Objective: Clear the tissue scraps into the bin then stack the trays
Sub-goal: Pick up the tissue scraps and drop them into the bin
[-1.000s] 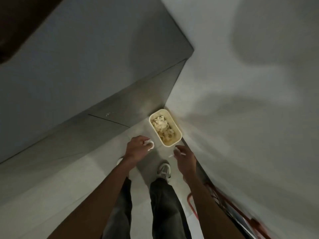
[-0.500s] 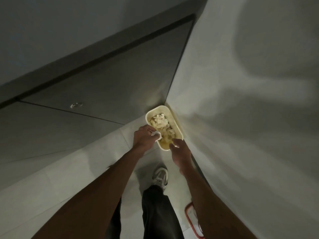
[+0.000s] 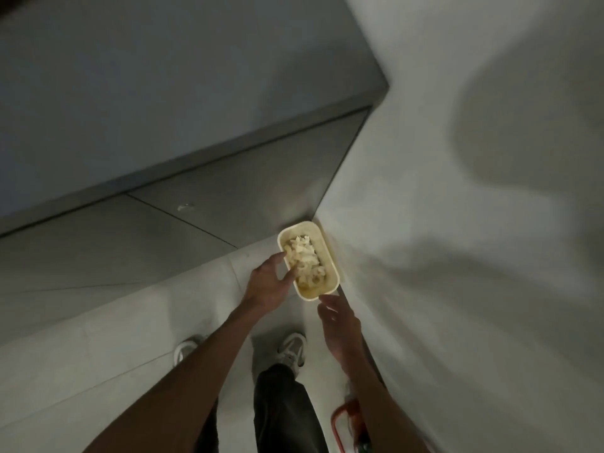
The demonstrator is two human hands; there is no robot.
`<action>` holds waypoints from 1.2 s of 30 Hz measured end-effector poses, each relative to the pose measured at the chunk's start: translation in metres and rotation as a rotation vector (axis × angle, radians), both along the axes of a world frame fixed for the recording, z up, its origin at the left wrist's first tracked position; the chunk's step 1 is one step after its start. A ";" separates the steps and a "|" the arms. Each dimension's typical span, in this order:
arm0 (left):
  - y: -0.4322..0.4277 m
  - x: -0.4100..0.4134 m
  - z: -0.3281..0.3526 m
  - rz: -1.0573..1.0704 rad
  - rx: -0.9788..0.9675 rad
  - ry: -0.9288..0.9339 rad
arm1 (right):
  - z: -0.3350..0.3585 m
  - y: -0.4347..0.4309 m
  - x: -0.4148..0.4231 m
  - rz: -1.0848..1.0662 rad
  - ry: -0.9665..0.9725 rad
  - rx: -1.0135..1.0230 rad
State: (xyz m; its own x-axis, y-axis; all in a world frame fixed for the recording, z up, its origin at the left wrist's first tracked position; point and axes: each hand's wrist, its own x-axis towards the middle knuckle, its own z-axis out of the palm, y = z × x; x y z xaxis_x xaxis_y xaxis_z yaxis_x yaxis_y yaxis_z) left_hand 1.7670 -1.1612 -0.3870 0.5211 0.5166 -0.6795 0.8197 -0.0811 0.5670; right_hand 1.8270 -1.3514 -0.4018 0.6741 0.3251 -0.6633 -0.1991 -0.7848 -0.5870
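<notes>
Looking down through the head camera, I see the cream bin [image 3: 327, 256] standing on the pale floor [image 3: 130, 354], tucked into the corner where the white wall [image 3: 457, 223] meets the grey cabinet [image 3: 228, 191]. Tissue scraps [image 3: 304, 259] are heaped inside it. The left hand [image 3: 268, 286] is at the bin's nine o'clock side, fingers stretched out straight across the rim and onto the scraps, gripping nothing. The right hand [image 3: 340, 325] hangs just off the bin's six o'clock end, fingers loosely spread, with nothing in them that I can see. At six o'clock of the hands are two pale shoes [image 3: 291, 351] and dark trousers [image 3: 281, 410]. A red-edged thing [image 3: 343, 416] lies blurred at five o'clock; I cannot tell what it is.
</notes>
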 end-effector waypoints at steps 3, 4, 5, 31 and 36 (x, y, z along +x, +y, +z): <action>0.009 -0.047 0.056 0.032 0.084 -0.039 | 0.054 0.020 -0.019 0.029 -0.073 0.088; 0.013 -0.065 0.076 0.046 0.106 -0.049 | 0.076 0.029 -0.026 0.068 -0.098 0.110; 0.015 -0.086 0.094 0.069 0.118 -0.056 | 0.098 0.037 -0.034 0.098 -0.114 0.140; 0.034 -0.645 0.441 0.752 0.589 -0.242 | 0.458 0.198 -0.430 0.953 -0.412 0.454; 0.070 -0.706 0.449 0.868 0.634 -0.218 | 0.472 0.265 -0.490 1.066 -0.423 0.534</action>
